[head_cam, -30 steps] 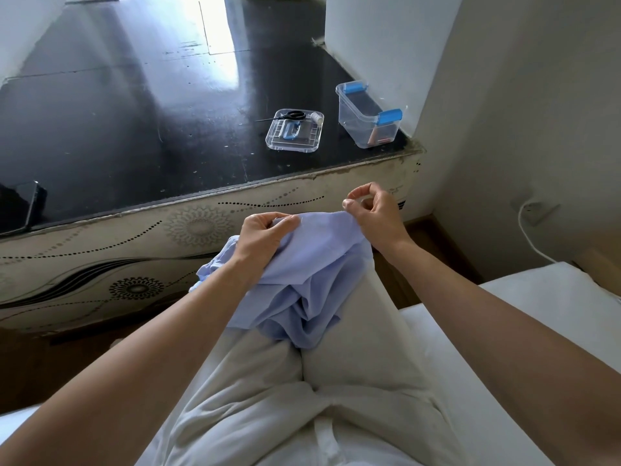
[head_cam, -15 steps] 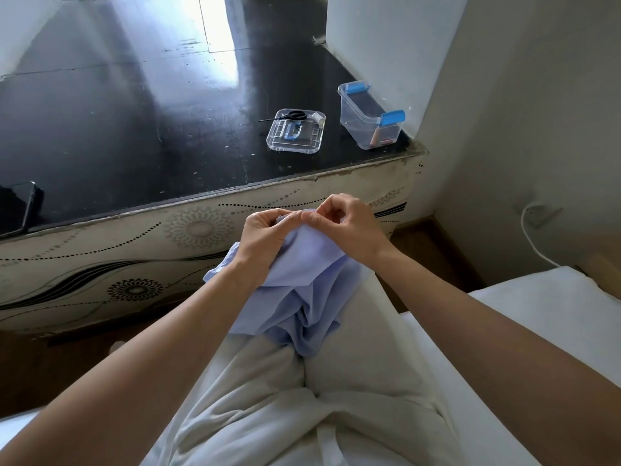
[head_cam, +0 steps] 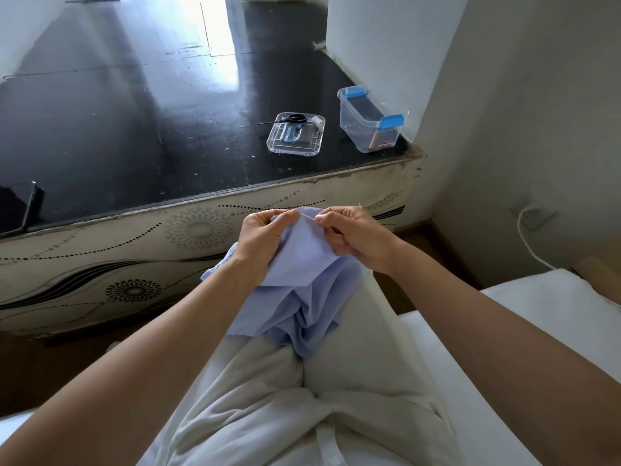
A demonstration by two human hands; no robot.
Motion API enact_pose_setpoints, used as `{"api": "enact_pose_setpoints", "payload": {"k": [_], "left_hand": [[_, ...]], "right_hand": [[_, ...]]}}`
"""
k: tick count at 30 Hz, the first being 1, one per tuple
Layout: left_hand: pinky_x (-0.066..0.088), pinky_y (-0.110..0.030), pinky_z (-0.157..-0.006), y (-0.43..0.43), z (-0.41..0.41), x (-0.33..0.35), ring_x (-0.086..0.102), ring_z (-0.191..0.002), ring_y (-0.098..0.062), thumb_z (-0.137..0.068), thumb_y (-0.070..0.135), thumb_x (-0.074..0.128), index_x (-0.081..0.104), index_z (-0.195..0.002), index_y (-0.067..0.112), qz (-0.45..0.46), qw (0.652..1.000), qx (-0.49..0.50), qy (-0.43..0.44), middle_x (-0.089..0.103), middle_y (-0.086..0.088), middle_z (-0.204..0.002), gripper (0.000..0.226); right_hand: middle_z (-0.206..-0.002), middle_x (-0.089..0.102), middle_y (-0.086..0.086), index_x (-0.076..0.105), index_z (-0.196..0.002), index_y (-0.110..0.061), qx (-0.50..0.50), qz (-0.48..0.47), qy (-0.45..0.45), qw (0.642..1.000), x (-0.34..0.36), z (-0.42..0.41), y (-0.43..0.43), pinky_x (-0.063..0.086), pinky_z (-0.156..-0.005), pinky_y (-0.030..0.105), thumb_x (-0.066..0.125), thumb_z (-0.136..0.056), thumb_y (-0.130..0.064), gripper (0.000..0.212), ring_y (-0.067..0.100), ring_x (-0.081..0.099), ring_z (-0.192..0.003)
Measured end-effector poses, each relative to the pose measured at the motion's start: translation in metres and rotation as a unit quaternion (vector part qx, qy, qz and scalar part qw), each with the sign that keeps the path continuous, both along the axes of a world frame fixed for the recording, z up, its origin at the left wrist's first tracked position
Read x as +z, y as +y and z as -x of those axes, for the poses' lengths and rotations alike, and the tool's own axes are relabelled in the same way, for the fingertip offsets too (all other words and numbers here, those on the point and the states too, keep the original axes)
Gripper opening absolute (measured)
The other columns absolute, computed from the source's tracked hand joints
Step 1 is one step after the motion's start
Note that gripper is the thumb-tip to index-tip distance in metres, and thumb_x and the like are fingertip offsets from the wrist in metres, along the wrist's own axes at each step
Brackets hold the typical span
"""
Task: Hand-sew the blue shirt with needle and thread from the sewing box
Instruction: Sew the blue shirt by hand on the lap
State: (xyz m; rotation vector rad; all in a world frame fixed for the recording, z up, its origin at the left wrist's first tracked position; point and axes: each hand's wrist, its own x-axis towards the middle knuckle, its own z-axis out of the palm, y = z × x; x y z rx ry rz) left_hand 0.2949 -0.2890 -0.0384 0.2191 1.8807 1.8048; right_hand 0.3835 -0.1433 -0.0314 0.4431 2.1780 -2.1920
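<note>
My left hand (head_cam: pixel 260 240) grips a fold of the blue shirt (head_cam: pixel 295 284), which is bunched on my lap below both hands. My right hand (head_cam: pixel 353 237) pinches the needle (head_cam: pixel 308 216) and has drawn slightly apart from the left, which it touched a moment ago. Beyond my hands the bench (head_cam: pixel 134 129) carries one sewing box (head_cam: pixel 368 126), one clear lid (head_cam: pixel 295 139) and one pair of scissors (head_cam: pixel 293 119).

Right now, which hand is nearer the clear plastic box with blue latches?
Right. The right hand, pinching the needle, is nearly in line with the clear box; the left hand grips the blue shirt farther left.
</note>
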Motion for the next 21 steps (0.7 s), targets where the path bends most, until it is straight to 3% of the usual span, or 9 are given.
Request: {"api": "enact_pose_setpoints", "payload": {"k": [3,6,9,12,15,17,21], "left_hand": [[0.045,-0.03,-0.065,0.001,0.003,-0.001,0.051,-0.069,-0.02,-0.089,0.022,0.068,0.069,-0.074,0.013,0.022,0.999,0.028,0.004,0.061,-0.01,-0.077,0.018],[0.045,-0.033,-0.071,0.0,0.011,-0.006,0.052,-0.075,-0.021,-0.088,0.026,0.068,0.07,-0.076,0.013,0.045,0.997,0.063,0.016,0.062,-0.01,-0.081,0.018],[0.046,-0.032,-0.072,0.0,0.014,-0.013,0.054,-0.078,-0.02,-0.088,0.023,0.068,0.071,-0.074,0.02,0.069,0.995,0.049,0.045,0.065,-0.007,-0.079,0.014],[0.051,-0.029,-0.076,0.001,0.012,-0.014,0.06,-0.084,-0.019,-0.087,0.019,0.067,0.071,-0.089,0.026,0.115,0.984,0.022,0.133,0.066,0.002,-0.082,0.008],[0.042,-0.042,-0.1,0.0,0.008,-0.009,0.054,-0.108,-0.016,-0.084,0.014,0.06,0.068,-0.109,0.03,0.15,0.919,0.04,0.362,0.063,0.013,-0.108,0.031],[0.032,-0.036,-0.102,0.002,-0.001,0.003,0.045,-0.11,-0.005,-0.084,0.02,0.057,0.068,-0.112,0.029,0.139,0.875,0.015,0.463,0.059,0.023,-0.112,0.031],[0.028,-0.029,-0.095,0.008,-0.015,0.009,0.052,-0.103,-0.011,-0.086,0.032,0.068,0.074,-0.101,0.032,0.178,0.835,-0.14,0.502,0.067,0.023,-0.093,0.016]], "right_hand": [[-0.069,0.037,0.013,0.057,-0.087,-0.007,-0.001,-0.015,-0.029,0.999,0.0,-0.006,0.008,0.026,-0.054,0.026,0.063,-0.092,-0.024,0.02,0.018,0.03,-0.06],[-0.056,0.041,-0.001,0.059,-0.082,-0.011,-0.021,0.008,-0.036,0.999,0.002,-0.017,0.016,0.027,-0.048,0.02,0.061,-0.095,-0.017,0.014,0.008,0.031,-0.049],[-0.059,0.043,-0.001,0.062,-0.086,-0.013,-0.039,-0.01,-0.031,0.999,0.003,-0.026,0.022,0.028,-0.046,0.019,0.061,-0.095,-0.018,0.01,0.007,0.034,-0.048],[-0.062,0.044,0.001,0.065,-0.095,-0.008,-0.062,-0.054,-0.035,0.996,0.003,-0.029,0.023,0.031,-0.046,0.018,0.063,-0.094,-0.021,0.013,0.006,0.036,-0.049],[-0.059,0.045,-0.002,0.067,-0.095,-0.009,-0.069,-0.073,-0.027,0.995,0.006,-0.032,0.021,0.032,-0.045,0.017,0.065,-0.093,-0.022,0.013,0.005,0.036,-0.047],[-0.061,0.045,0.0,0.067,-0.092,-0.012,-0.062,-0.087,-0.023,0.994,0.008,-0.033,0.019,0.032,-0.046,0.017,0.066,-0.092,-0.023,0.011,0.005,0.038,-0.046],[-0.069,0.046,0.009,0.068,-0.098,-0.008,-0.05,-0.085,-0.008,0.995,0.014,-0.036,0.018,0.03,-0.048,0.02,0.066,-0.092,-0.023,0.016,0.006,0.038,-0.052]]}}
